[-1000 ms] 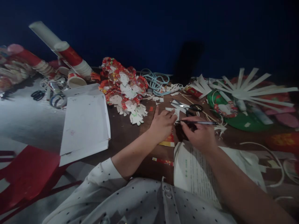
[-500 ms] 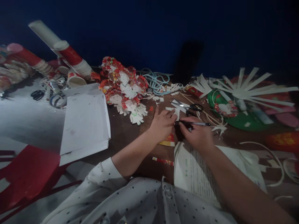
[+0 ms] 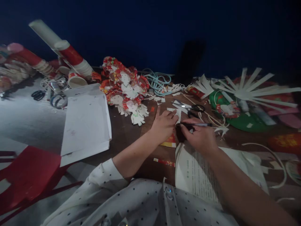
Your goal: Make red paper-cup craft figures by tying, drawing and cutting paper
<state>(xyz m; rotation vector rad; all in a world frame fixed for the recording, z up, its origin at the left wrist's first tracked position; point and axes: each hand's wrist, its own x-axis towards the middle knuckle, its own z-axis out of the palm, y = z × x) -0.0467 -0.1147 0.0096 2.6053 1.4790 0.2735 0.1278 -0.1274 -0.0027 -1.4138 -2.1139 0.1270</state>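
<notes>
My left hand (image 3: 164,124) lies on the brown table with its fingers stretched out, resting on a small piece of white paper (image 3: 178,115). In my right hand (image 3: 201,135) is a slim pen (image 3: 199,124), gripped between thumb and fingers. Its tip end points left, close to the paper and my left fingers; the exact contact is hidden. Just beyond both hands lie scissors (image 3: 197,108) with black handles, over a white strip. A red and yellow printed paper piece (image 3: 169,143) shows partly under my left hand.
Paper crafts with red rings and white cutouts (image 3: 125,88) are piled at the back. A white box lid (image 3: 86,125) lies left, near stacked paper cups (image 3: 72,58). To the right are a green disc (image 3: 246,124) and a fan-like cut cup (image 3: 244,92). Printed pages (image 3: 197,169) lie in front.
Almost nothing differs. Both hands keep their places, and the pen in my right hand shows only a very slight shift.
</notes>
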